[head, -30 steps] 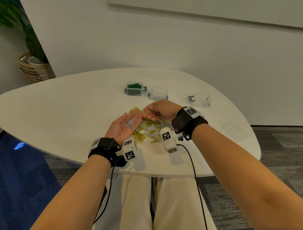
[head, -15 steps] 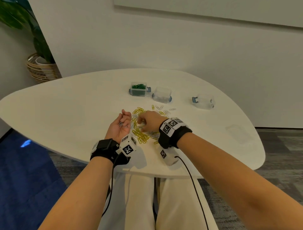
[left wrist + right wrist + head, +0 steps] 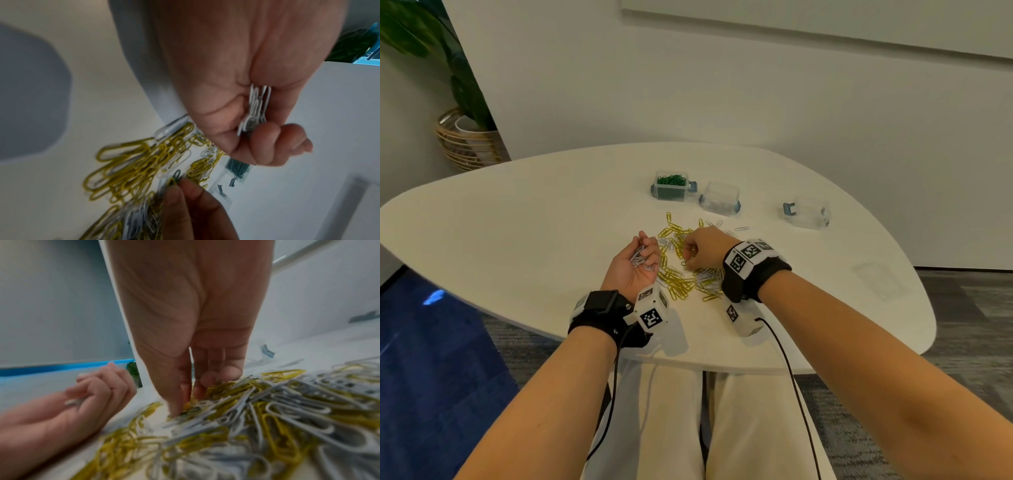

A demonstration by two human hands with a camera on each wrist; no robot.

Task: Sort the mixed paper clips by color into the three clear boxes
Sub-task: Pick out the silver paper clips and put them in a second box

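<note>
A mixed pile of yellow and white paper clips (image 3: pixel 681 277) lies on the white table (image 3: pixel 517 233). My left hand (image 3: pixel 643 255) rests palm up beside the pile, its fingers curled round a bunch of white clips (image 3: pixel 256 107). My right hand (image 3: pixel 688 255) reaches down into the pile, thumb and forefinger (image 3: pixel 180 402) pinching a dark green clip (image 3: pixel 176 175). Behind the pile stand three clear boxes: the left box (image 3: pixel 671 186) is full of green clips, the middle box (image 3: pixel 719 198) holds a few white ones, and the right box (image 3: pixel 808 212) looks empty.
A clear lid (image 3: pixel 876 279) lies flat on the table's right side. A few stray clips (image 3: pixel 741 228) sit near the middle box. A potted plant in a wicker basket (image 3: pixel 469 144) stands on the floor at the far left. The table's front edge is just behind my wrists.
My left palm was flat and open; its fingers have curled over the white clips. My right hand left the palm and dropped into the pile, nearer me.
</note>
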